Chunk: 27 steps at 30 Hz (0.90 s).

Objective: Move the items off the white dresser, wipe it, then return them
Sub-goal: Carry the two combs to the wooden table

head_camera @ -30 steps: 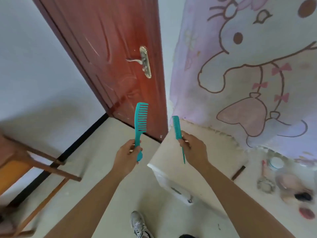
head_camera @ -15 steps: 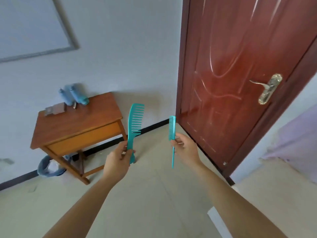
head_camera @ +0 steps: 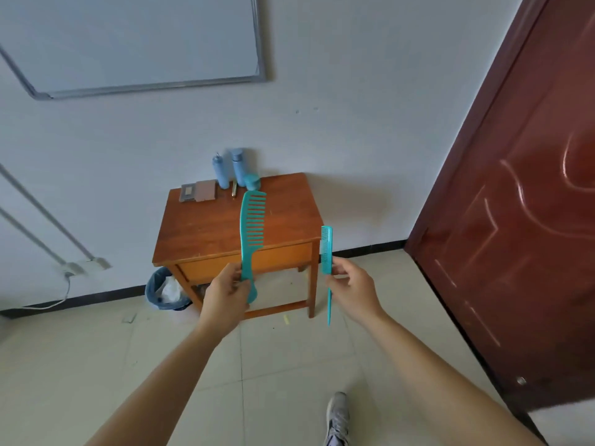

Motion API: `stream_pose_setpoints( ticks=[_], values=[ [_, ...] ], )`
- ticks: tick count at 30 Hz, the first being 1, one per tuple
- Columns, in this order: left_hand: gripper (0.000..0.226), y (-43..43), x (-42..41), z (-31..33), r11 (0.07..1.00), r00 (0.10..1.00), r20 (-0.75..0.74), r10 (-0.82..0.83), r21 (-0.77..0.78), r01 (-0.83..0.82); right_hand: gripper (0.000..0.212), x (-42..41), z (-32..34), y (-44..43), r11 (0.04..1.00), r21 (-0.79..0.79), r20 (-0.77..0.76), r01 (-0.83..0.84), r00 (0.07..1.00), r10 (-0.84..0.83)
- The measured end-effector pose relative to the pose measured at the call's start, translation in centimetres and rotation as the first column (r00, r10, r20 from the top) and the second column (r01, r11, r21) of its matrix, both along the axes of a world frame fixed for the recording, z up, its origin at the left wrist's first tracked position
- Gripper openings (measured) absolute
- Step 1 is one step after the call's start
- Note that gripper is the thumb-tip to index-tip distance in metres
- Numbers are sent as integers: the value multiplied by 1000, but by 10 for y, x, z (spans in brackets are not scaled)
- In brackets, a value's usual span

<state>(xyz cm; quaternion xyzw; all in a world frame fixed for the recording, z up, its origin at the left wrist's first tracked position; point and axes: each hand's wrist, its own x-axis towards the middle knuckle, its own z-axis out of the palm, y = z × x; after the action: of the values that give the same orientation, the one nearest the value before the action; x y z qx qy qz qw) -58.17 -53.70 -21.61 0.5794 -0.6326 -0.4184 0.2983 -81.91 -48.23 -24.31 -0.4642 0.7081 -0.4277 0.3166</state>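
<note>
The left hand [head_camera: 225, 299] is gripping the handle of a wide-tooth teal comb [head_camera: 252, 233], holding it upright in the air, while the right hand [head_camera: 352, 289] is pinching a fine-tooth teal tail comb [head_camera: 326, 259] at its middle, tail pointing down. Both combs are hanging in front of a wooden desk [head_camera: 209, 233] standing against the wall. Two blue bottles [head_camera: 229, 169], a blue jar [head_camera: 252, 181] and what appear to be flat cases [head_camera: 199, 191] are sitting at the desk's back edge.
</note>
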Motion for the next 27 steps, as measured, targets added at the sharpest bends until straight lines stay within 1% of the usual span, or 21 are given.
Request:
stream_pose_setpoints(
  ticks=[3,6,10,13,16,19,22,27],
  values=[
    [26,-53,-9,-14,1000,1000,28,6,0,-6,32,-9,-14,-57,1000,7,12,-16,1000,16],
    [22,-115,-20,-21,998,990,138,23,-53,-16,33,-23,-24,-124,999,11,21,-41,999,41],
    [17,-198,-26,-11,995,929,364,63,-93,-31,34,-38,-20,-214,999,31,74,-37,997,35],
    [20,-258,-20,-4,989,897,425,125,-125,-78,36,-43,-11,-283,998,28,85,-63,995,61],
    [27,-307,-6,-4,978,852,483,200,-157,-140,37,-35,-4,-343,998,31,167,-58,985,52],
    [29,-344,14,-17,976,809,549,209,-162,-142,38,-19,-7,-389,997,72,296,-18,955,-4],
    [30,-383,38,-44,987,771,617,160,-120,-109,35,1,-14,-428,989,144,420,11,905,-72],
    [30,-451,71,-89,1000,682,731,14,-25,6,19,35,-36,-476,929,324,534,178,777,-335]
  ],
)
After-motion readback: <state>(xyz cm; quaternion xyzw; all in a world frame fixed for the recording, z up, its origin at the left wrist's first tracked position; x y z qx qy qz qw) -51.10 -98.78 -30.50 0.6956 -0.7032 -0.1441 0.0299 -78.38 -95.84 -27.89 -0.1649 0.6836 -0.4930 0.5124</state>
